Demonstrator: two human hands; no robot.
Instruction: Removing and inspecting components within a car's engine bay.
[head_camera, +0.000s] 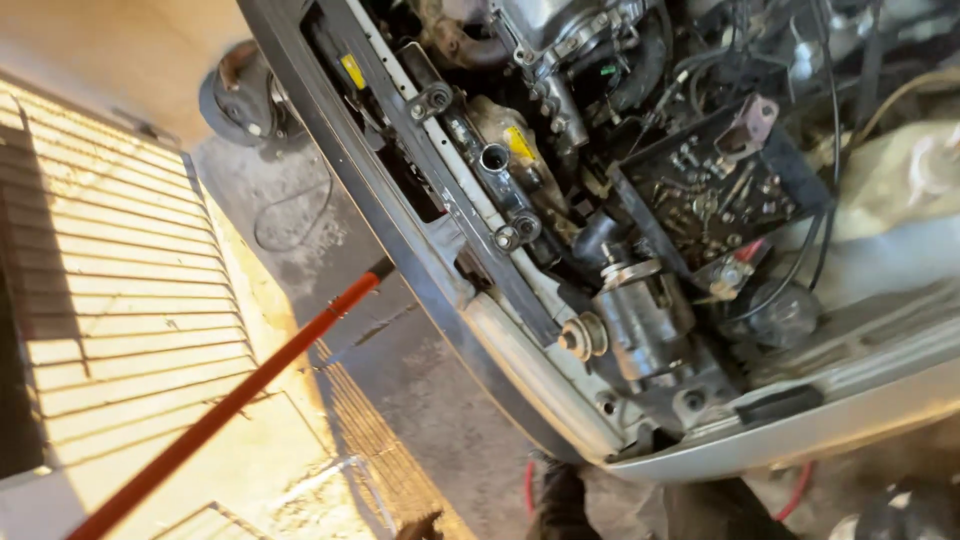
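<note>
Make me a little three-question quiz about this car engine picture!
1. True or false: the long orange-red rod reaches up to the car's front edge.
2. What fills the black tray in the engine bay? A) bolts and small metal parts B) apples C) water
3. Are any hands in view?

Key: 1 true. 2 A. 3 No, none show.

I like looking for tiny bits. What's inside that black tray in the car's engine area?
The black tray holds many loose small metal bolts, nuts and screws, scattered across its floor. A dull pinkish block sits at its far edge. Whatever lies under that block or beneath the tray is covered.
</note>
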